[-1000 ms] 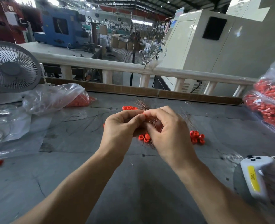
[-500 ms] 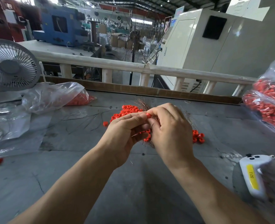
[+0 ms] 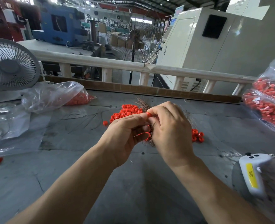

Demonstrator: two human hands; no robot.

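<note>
Head view: red ring (image 3: 149, 114) is pinched by left hand (image 3: 125, 138); copper wires (image 3: 140, 103) are gripped in right hand (image 3: 170, 128), held close, presumably for threading.

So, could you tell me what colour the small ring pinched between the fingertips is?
Orange-red; the ring shows best in the head view.

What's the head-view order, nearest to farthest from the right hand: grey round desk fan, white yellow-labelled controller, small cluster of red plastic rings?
1. Small cluster of red plastic rings, just right of the right hand.
2. White yellow-labelled controller, lower right.
3. Grey round desk fan, far left.
</note>
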